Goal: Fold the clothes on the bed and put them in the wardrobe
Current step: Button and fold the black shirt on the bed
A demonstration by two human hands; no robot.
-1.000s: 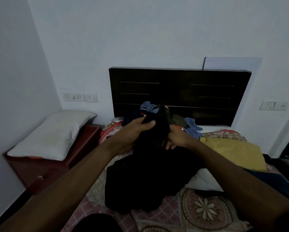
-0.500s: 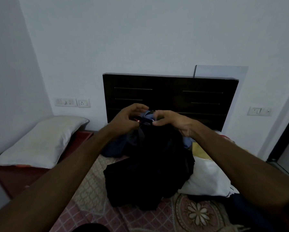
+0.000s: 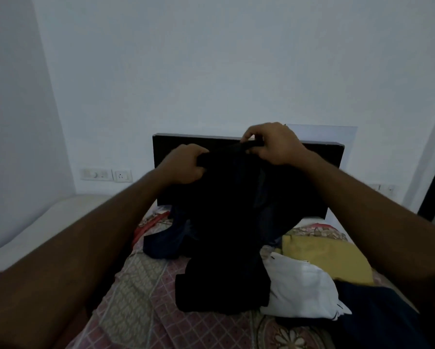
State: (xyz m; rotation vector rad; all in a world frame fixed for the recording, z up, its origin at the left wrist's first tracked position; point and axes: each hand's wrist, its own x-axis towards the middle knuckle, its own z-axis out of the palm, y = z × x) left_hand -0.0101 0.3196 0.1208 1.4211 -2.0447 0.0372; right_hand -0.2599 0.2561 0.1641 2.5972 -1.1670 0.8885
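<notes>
Holding a black garment (image 3: 231, 210) up by its top edge, the left hand (image 3: 183, 165) clenches a bunched fistful of cloth, while the right hand (image 3: 271, 144) pinches the edge between thumb and fingers, slightly higher, in front of the headboard (image 3: 324, 149). The garment hangs between the arms, and its lower end lies crumpled on the bed (image 3: 140, 298), touching a blue piece (image 3: 163, 245) and just beside a white one (image 3: 302, 290), with a yellow one (image 3: 324, 255) behind. The uneven grips are probably the main risk: one fistful and one light pinch at different heights would let the cloth hang skewed, so any fold may come out crooked. The pinch could also slip if the garment is shaken, dropping that corner back onto the heap. Lifting further might drag the blue piece along, since the two overlap. Dim light and black cloth against a dark headboard make seams hard to find. No wardrobe is in view.
</notes>
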